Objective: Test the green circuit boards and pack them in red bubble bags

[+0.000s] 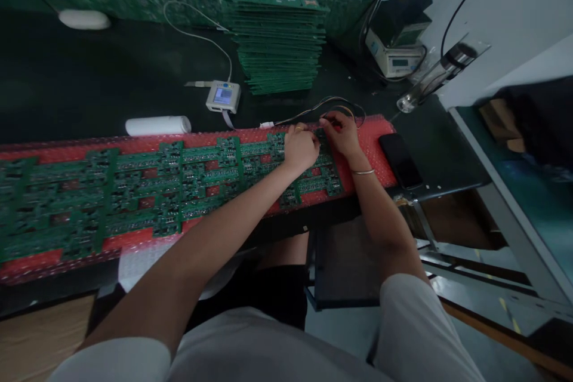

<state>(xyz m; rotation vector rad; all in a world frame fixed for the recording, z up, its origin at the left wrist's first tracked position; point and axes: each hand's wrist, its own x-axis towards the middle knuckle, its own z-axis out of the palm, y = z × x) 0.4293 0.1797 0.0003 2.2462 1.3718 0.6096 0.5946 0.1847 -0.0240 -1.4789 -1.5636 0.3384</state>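
Note:
Green circuit board panels [168, 191] lie in a row on red bubble wrap [378, 140]. Over the rightmost panel, my left hand [302, 146] is closed with its fingers curled down at the board's upper part; what its fingertips hold is hidden. My right hand [341, 133], wearing a bracelet, pinches at the panel's upper right corner. Thin coloured wires [333, 99] loop behind it and seem to end at its fingers, though the tip is too small to make out. A white connector [267, 125] on the wires rests at the wrap's far edge, left of my hands.
Behind stand a tall stack of green boards [282, 42] and a small white device with a screen [224, 96]. A white roll [158, 125] lies left. To the right are a black phone [400, 161], a scale [398, 62] and a clear tube [441, 77].

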